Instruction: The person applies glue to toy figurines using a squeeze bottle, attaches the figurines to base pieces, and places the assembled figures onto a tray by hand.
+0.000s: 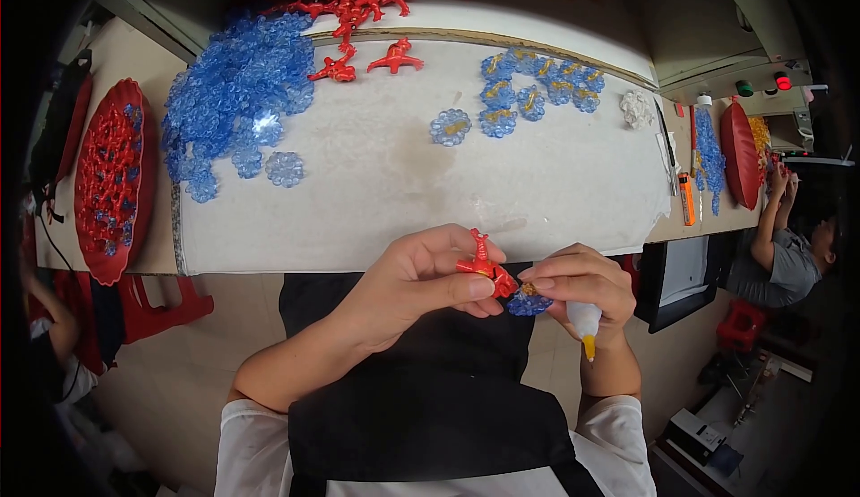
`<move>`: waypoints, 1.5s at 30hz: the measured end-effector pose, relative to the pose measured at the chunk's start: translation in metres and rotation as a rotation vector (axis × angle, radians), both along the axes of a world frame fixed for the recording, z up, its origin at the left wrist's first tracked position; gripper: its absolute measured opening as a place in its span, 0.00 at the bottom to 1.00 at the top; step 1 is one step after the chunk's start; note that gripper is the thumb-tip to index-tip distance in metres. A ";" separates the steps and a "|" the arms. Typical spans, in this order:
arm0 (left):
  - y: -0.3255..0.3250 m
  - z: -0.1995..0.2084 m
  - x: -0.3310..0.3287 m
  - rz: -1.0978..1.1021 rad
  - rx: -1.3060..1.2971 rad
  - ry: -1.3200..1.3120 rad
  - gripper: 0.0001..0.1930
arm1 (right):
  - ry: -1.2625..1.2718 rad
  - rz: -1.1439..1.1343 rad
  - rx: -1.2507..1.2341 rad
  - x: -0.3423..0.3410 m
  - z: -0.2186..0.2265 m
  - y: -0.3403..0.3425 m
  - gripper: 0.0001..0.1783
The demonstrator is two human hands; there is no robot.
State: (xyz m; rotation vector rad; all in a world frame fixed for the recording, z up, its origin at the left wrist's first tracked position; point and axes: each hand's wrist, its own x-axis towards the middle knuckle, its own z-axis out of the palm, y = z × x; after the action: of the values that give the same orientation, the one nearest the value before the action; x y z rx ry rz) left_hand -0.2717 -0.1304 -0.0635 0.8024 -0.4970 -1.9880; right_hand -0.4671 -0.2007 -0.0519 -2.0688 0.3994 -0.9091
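Above my lap, at the table's near edge, my left hand [408, 278] pinches a small glossy red figurine [482, 251] with stubby limbs. My right hand [593, 280] has its fingertips on a clear blue flower-shaped piece [528, 304], held close against the figurine's lower end. A yellowish patch shows on that piece. Tucked in the same hand is a white squeeze bottle [583, 316], its yellow tip pointing down. Whether the figurine and the blue piece touch is hard to tell. Part of the bottle is hidden by my fingers.
A heap of blue flower-shaped pieces [237, 85] lies at left, near more red figurines [394, 56]. Blue pieces with yellowish streaks [497, 94] sit at the back. A white crumpled lump [637, 109] and an orange-handled cutter [687, 199] lie right. A red tray [143, 219] stands far left; a co-worker [784, 264] sits right.
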 end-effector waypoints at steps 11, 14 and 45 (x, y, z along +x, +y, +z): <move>0.000 -0.005 -0.002 0.004 -0.022 -0.005 0.13 | 0.051 -0.012 -0.037 0.001 -0.002 0.001 0.13; -0.001 -0.005 0.000 -0.024 -0.038 -0.009 0.13 | 0.104 -0.029 -0.027 0.000 0.001 0.002 0.14; -0.012 0.003 -0.004 -0.140 0.135 -0.041 0.18 | 0.374 0.127 0.027 -0.003 0.026 -0.004 0.13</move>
State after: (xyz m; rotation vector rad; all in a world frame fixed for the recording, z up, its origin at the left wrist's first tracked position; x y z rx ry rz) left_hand -0.2752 -0.1427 -0.0607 0.9147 -0.4574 -2.1560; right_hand -0.4697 -0.2050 -0.0261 -2.2119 0.4664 -0.4371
